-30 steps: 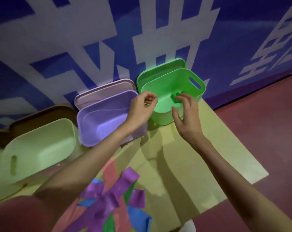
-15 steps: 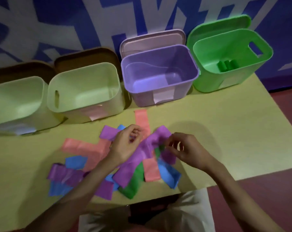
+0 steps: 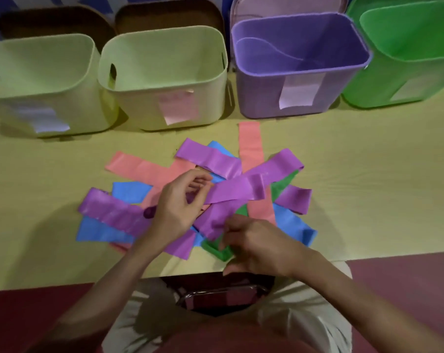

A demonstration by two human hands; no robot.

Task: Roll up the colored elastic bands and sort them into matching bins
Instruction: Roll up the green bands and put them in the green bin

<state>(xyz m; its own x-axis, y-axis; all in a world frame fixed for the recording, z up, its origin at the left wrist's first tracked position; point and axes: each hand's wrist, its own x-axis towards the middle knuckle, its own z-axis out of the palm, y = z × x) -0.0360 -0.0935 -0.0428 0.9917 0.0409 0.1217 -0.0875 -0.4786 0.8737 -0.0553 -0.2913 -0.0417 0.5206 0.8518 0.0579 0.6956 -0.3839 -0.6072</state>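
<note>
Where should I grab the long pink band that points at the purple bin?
Probably by its far end, coming from above. The pink band lies flat on the table with that end bare near the purple bin, while its near part runs under purple bands. Pinch the free short edge and slide it out toward the bins.

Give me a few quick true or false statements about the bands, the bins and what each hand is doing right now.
1. The left hand pinches a purple band. True.
2. The purple bin stands between a pale green bin and the green bin. True.
3. All bands on the table are already rolled up. False: they lie flat in a crossed pile.
4. The right hand reaches into the green bin. False: it is at the pile's near edge.
5. A pink band points toward the purple bin. True.
</note>
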